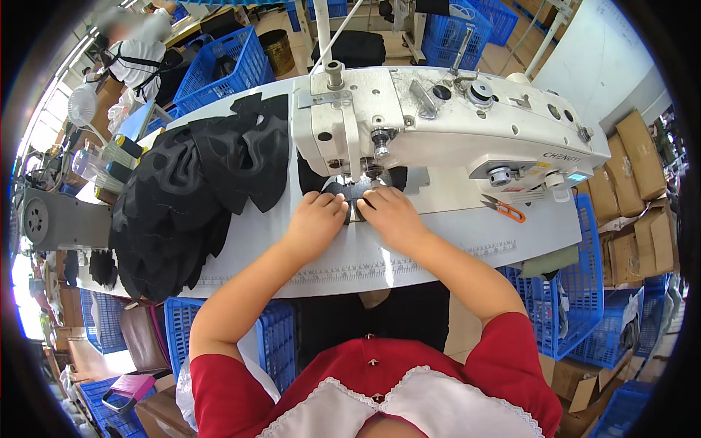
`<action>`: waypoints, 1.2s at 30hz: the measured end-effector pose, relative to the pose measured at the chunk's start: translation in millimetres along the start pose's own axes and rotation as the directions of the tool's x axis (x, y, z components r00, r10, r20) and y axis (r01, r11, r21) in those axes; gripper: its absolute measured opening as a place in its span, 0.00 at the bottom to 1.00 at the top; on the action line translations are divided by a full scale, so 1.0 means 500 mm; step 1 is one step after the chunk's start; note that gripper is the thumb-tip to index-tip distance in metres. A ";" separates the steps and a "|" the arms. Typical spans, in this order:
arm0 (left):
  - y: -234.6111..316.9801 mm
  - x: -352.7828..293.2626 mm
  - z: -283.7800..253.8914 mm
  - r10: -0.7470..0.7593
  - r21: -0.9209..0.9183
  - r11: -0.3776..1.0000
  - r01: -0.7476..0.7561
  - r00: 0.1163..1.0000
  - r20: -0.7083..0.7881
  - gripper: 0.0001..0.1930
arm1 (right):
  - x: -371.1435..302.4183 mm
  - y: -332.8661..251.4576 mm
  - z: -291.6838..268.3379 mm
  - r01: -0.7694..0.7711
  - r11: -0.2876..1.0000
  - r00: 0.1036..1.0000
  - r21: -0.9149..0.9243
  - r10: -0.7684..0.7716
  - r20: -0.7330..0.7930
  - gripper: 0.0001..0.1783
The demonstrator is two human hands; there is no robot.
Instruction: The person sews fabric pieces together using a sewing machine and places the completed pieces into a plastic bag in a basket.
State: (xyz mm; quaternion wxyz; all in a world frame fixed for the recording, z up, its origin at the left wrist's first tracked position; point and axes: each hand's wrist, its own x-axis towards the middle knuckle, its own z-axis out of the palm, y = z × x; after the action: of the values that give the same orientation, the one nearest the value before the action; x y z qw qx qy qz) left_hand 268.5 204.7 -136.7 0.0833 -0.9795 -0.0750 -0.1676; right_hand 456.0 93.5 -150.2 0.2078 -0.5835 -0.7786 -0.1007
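Table [292,271] carries the sewing machine [431,109]; pile of black pieces [168,190] at 9 o'clock, best kept clear of the feed. Step looks like guiding black cloth [312,177] under the needle [374,175]: I'd want it flat, light even pressure both sides, fingertips short of the needle, machine doing the pulling. Cloth lies at 12 from the hands, under the fingertips, showing past them at 10 and 2. Left hand [319,212] sits about 8 from the needle, right hand [391,210] about 5, apart, fingers curled down; can't tell if either pinches or just presses. Snips [505,209] between 3 and 4, untouched.
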 end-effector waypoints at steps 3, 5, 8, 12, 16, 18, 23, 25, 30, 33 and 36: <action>0.006 0.007 -0.001 -0.015 -0.002 1.000 0.015 1.000 -0.007 0.15 | -0.004 0.002 0.003 -0.014 1.000 1.000 0.011 0.014 -0.024 0.18; 0.008 0.005 -0.003 -0.022 -0.006 1.000 0.022 1.000 -0.009 0.15 | -0.007 0.003 0.005 -0.011 0.999 0.998 0.032 0.013 -0.060 0.17; 0.008 0.005 0.001 -0.024 -0.010 1.000 0.023 1.000 -0.016 0.15 | -0.007 0.002 0.005 -0.013 1.000 0.996 0.028 0.015 -0.083 0.16; 0.011 0.006 0.000 -0.019 0.008 1.000 0.019 1.000 -0.012 0.16 | -0.005 0.000 0.007 -0.018 1.000 0.997 0.021 0.019 -0.078 0.16; 0.012 0.009 -0.003 -0.006 0.014 1.000 0.006 1.000 -0.008 0.16 | -0.003 -0.002 0.004 -0.025 1.000 0.997 0.018 0.027 -0.078 0.16; 0.013 0.015 -0.005 -0.016 0.035 0.999 0.016 1.000 0.003 0.15 | -0.003 -0.004 0.002 -0.030 0.999 0.996 0.013 0.031 -0.082 0.16; 0.009 0.031 -0.006 -0.053 0.047 0.998 0.050 0.997 0.063 0.15 | 0.007 -0.001 0.004 -0.060 0.997 0.996 -0.051 0.056 -0.063 0.16; 0.006 0.034 -0.002 -0.061 0.039 0.998 0.059 0.996 0.066 0.14 | 0.008 0.000 0.007 -0.062 0.997 0.996 -0.047 0.058 -0.072 0.17; 0.000 0.042 0.004 -0.078 0.030 0.997 0.077 0.996 0.052 0.13 | 0.013 0.007 0.008 -0.035 0.993 0.984 -0.112 0.014 -0.179 0.13; -0.002 0.044 0.001 -0.081 0.045 0.996 0.078 0.995 0.057 0.13 | 0.011 0.009 0.014 -0.072 0.997 0.991 -0.026 0.069 -0.112 0.19; -0.003 0.041 0.002 -0.081 0.054 0.996 0.077 0.995 0.064 0.12 | 0.012 0.009 0.016 -0.071 0.997 0.992 -0.017 0.068 -0.109 0.19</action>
State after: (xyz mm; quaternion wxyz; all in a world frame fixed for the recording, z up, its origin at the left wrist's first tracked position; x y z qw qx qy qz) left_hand 287.9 208.6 -130.4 0.0990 -0.9783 -0.1207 -0.1365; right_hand 457.5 103.1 -155.0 0.2468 -0.6061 -0.7443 -0.1331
